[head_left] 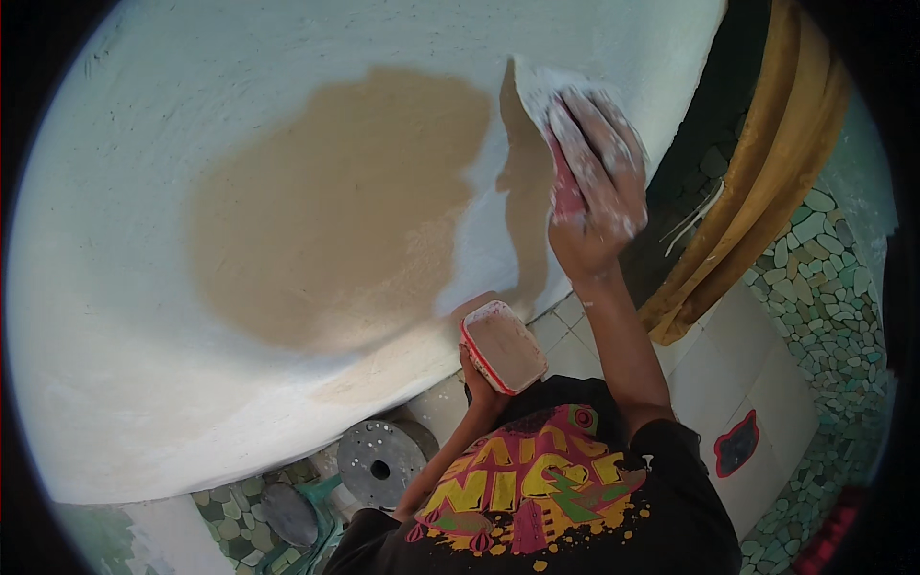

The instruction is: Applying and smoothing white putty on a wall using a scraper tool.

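My right hand [604, 163], whitened with dust, is up against a large curved pale wall [278, 57]. Under its long fingers lies a thin, pliable sheet [533, 84], white with powder and pinkish-red near the palm. Whether it is cloth or abrasive paper I cannot tell. Lower down, my left hand [487, 383] grips a rectangular plastic tub [506, 347] with a red-edged rim, tilted so that its beige inside shows. Most of the left fingers are hidden beneath the tub.
A brown curtain [757, 182] hangs at the right beside a dark opening. Below the wall stands a grey round spool-like object [381, 465] with a central hole. Green pebble tiling [824, 287] borders pale floor tiles, where a dark red-edged piece [736, 444] lies.
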A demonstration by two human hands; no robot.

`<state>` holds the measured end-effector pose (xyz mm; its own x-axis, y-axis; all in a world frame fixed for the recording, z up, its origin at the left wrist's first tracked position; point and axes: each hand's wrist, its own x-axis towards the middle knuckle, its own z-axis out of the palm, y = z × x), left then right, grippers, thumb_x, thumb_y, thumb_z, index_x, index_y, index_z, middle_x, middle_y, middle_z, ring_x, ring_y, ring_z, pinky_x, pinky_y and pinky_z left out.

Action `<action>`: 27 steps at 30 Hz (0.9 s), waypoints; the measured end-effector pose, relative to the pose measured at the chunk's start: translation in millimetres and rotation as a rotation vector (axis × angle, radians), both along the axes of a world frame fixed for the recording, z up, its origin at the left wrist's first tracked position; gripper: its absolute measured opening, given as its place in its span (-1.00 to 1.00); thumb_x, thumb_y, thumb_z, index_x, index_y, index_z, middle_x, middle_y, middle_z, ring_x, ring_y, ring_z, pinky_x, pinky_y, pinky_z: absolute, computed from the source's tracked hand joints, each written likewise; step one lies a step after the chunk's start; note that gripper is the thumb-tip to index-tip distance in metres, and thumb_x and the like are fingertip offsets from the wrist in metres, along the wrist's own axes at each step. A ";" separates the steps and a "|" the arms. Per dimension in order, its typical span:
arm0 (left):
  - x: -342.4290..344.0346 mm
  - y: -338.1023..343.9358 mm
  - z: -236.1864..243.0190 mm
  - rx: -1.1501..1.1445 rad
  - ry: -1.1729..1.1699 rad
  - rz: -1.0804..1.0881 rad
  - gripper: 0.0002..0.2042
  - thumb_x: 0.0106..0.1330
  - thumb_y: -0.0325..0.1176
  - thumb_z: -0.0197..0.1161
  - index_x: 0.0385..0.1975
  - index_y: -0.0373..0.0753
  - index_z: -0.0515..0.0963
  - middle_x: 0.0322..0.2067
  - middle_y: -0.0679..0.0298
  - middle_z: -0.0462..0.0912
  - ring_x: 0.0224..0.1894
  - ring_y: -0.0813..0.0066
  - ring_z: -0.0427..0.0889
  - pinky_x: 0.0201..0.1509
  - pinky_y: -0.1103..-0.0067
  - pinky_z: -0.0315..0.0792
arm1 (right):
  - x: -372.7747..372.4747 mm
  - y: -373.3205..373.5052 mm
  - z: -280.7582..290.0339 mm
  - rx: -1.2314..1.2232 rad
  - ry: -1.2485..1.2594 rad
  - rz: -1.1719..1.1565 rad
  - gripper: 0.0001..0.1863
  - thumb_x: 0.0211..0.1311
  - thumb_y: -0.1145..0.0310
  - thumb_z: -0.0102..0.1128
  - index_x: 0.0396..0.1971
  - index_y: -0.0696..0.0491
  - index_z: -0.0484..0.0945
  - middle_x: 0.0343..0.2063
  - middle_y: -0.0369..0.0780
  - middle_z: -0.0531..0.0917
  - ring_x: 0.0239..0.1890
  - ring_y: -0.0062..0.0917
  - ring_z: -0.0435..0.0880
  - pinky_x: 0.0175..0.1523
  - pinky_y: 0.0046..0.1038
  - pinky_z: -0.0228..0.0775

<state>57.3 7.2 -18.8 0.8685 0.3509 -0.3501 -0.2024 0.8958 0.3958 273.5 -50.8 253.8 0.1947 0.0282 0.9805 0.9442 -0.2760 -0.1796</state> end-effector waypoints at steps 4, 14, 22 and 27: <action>-1.3 1.1 -3.7 0.029 -0.006 -0.005 -0.20 0.47 0.40 -0.29 0.49 -0.09 0.18 0.35 0.09 0.41 0.33 0.01 0.46 0.38 0.01 0.36 | -18.3 16.2 -7.6 -0.064 0.109 0.034 -0.52 0.07 0.59 0.31 0.06 0.06 0.72 0.14 -0.16 0.69 0.26 -0.15 0.58 0.40 -0.10 0.31; -1.0 -1.0 -1.4 0.048 -0.041 -0.004 -0.25 0.52 0.34 -0.33 0.50 -0.09 0.15 0.40 0.10 0.37 0.40 0.03 0.40 0.46 0.06 0.30 | -40.5 25.4 9.1 -0.042 0.230 -0.030 -0.22 -0.14 0.71 0.09 0.27 0.13 0.55 0.26 0.03 0.52 0.24 0.07 0.49 0.38 -0.03 0.27; -0.3 0.0 -10.6 0.073 -0.006 0.078 -0.26 0.53 0.32 -0.31 0.51 -0.08 0.14 0.42 0.11 0.34 0.42 0.03 0.38 0.46 0.06 0.29 | -62.7 11.9 1.4 -0.034 0.270 0.259 -0.19 -0.20 0.61 0.16 0.28 0.15 0.52 0.26 0.06 0.51 0.19 0.05 0.53 0.29 -0.05 0.40; -5.7 1.4 -16.5 0.049 -0.105 0.016 -0.26 0.53 0.32 -0.31 0.52 -0.07 0.13 0.43 0.12 0.33 0.42 0.02 0.37 0.48 0.06 0.26 | -30.8 15.1 21.0 0.216 0.341 0.108 -0.39 0.06 0.72 0.11 0.23 0.25 0.53 0.01 0.09 0.67 -0.11 -0.10 0.77 -0.08 -0.31 0.66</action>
